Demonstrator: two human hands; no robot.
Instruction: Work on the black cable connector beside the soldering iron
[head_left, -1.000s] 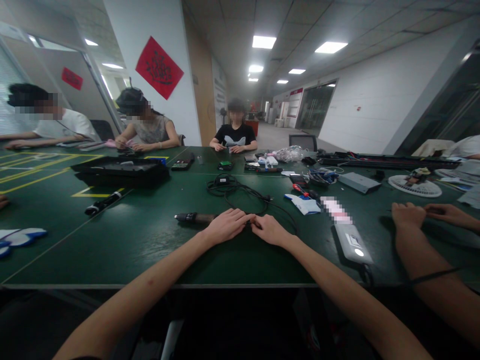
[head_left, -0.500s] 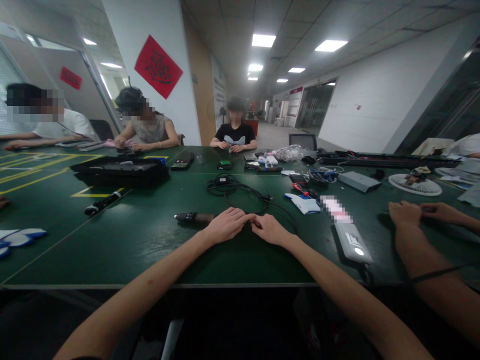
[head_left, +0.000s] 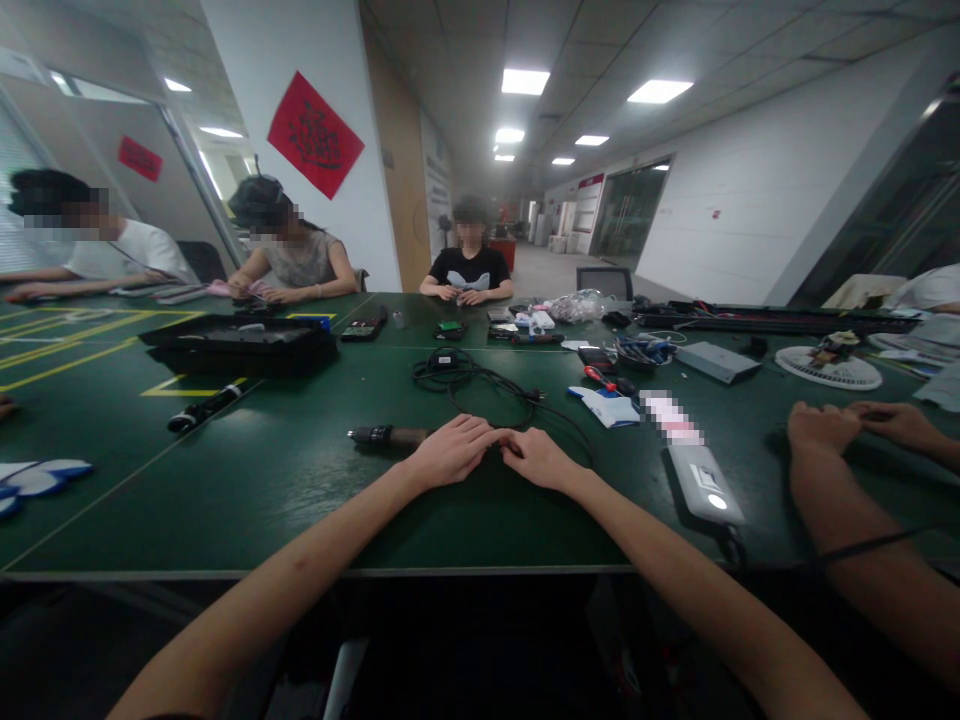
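Note:
A dark electric screwdriver (head_left: 407,437) lies across the green table, its ribbed black tip toward the left. My left hand (head_left: 454,450) is closed over its rear part, palm down. Close by, my right hand (head_left: 541,458) has its fingers curled at the tail end of the tool, touching the left fingertips. What the right fingers pinch is hidden beneath them. Behind my hands a black cable (head_left: 491,375) lies in loose loops, with a small labelled black box (head_left: 445,360) on it.
To the right lie a white-and-blue glove (head_left: 611,408), a red-handled screwdriver (head_left: 600,378) and a grey power bank-like device (head_left: 701,485). A black tray (head_left: 240,350) and a black cylinder (head_left: 204,408) are at left. A co-worker's hands (head_left: 825,428) work at far right; other people sit opposite.
My hands and the electric screwdriver stay practically where they were. At far right, the co-worker's hands have shifted slightly to the right.

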